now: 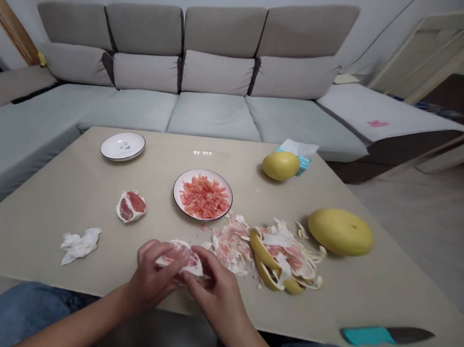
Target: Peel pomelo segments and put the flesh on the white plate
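Note:
Between both hands, just above the table's near edge, is a pomelo piece (180, 255) with pink flesh and white membrane. My left hand (153, 273) is closed round its left side, the thumb lying across the front. My right hand (215, 282) grips the right end, its thumb and fingers pinching the edge. The underside of the piece is hidden by my fingers. Beyond it stands a plate (177, 205) of small pink pomelo bits. Another pomelo chunk (131, 206), partly in white pith, lies to the left. Right of my hands is a heap of peel and membrane (285, 255).
Two whole yellow pomelos (340, 231) sit on the right side of the table (153, 182), one against a tissue pack (304, 159). A knife (387, 335) with a teal handle lies near right. A crumpled tissue (80, 244) and a white plate (122, 146) are at left.

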`<state>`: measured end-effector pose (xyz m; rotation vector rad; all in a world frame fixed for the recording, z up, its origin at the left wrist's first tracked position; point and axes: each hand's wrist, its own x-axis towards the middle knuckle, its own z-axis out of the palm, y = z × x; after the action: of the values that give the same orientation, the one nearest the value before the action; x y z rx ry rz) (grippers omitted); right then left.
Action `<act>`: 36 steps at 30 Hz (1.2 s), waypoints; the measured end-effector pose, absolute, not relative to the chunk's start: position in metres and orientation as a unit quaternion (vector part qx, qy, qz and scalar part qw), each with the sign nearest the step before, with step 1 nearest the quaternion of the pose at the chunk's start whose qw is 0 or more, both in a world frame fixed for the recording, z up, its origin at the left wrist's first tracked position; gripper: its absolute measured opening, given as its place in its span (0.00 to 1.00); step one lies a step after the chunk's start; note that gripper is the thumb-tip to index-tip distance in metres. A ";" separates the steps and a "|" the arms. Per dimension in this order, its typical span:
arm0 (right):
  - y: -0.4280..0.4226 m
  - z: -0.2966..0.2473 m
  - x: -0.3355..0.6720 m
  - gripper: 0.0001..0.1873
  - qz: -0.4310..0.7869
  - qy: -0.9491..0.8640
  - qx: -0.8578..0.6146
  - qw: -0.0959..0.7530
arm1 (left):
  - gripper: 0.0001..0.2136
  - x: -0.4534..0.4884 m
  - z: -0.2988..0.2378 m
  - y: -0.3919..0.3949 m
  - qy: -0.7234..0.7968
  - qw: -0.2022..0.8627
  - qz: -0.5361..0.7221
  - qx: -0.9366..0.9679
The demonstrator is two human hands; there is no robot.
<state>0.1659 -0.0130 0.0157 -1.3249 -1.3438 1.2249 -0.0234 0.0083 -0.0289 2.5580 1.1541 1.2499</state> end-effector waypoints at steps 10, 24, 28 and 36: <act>-0.012 0.014 0.168 0.17 0.471 -0.582 -0.489 0.447 | 0.39 -0.016 0.005 0.011 0.427 0.669 0.383 0.473; -0.014 -0.004 0.179 0.11 0.005 -0.831 -0.436 0.346 | 0.29 -0.014 0.009 0.007 0.504 0.617 0.356 0.488; -0.014 -0.011 0.171 0.11 0.000 -0.826 -0.450 0.340 | 0.28 -0.014 0.008 0.005 0.515 0.604 0.356 0.494; -0.009 -0.016 0.171 0.09 0.099 -0.791 -0.458 0.394 | 0.29 -0.013 0.008 0.005 0.514 0.615 0.348 0.486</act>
<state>0.1708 -0.0090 -0.0158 -1.1612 -2.0054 0.2523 -0.0127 0.0048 0.0077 1.1197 1.1844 0.8022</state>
